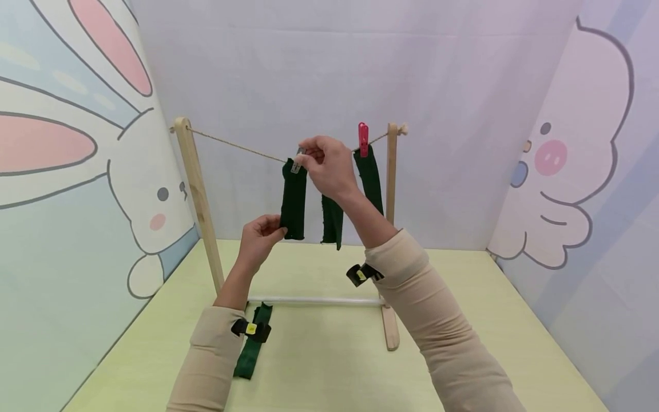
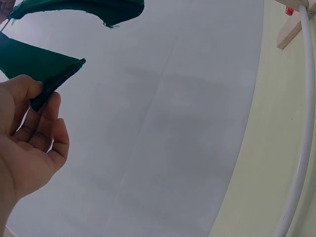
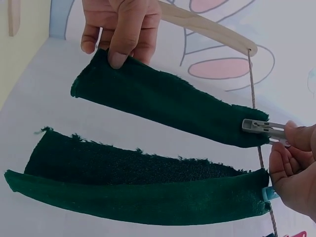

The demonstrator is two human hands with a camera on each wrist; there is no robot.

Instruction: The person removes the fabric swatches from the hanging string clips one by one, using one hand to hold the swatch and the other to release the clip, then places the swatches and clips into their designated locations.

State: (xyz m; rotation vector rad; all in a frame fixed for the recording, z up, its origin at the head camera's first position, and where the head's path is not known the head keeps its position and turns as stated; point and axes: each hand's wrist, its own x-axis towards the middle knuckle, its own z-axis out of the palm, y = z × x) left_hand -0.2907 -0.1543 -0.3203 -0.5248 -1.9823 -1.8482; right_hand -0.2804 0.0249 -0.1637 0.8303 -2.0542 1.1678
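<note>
A dark green cloth strip (image 1: pixel 294 200) hangs at the rope (image 1: pixel 237 146), with a grey clothespin (image 3: pixel 256 126) on its top end. My right hand (image 1: pixel 329 166) pinches that clothespin between thumb and fingers. Lower down, my left hand (image 1: pixel 259 237) pinches the strip's bottom corner, as the left wrist view also shows. Beside it hangs a second green strip (image 3: pixel 138 197), its light blue clothespin (image 3: pixel 269 193) partly behind my right hand. Farther right, a red clothespin (image 1: pixel 363 140) holds a third green strip (image 1: pixel 369 177) on the rope.
Wooden posts (image 1: pixel 198 200) carry the rope at both ends, joined low down by a white bar (image 1: pixel 314 300). Another green strip (image 1: pixel 250 355) lies on the pale yellow table (image 1: pixel 319 355), partly under my left sleeve. Walls printed with cartoon animals stand on both sides.
</note>
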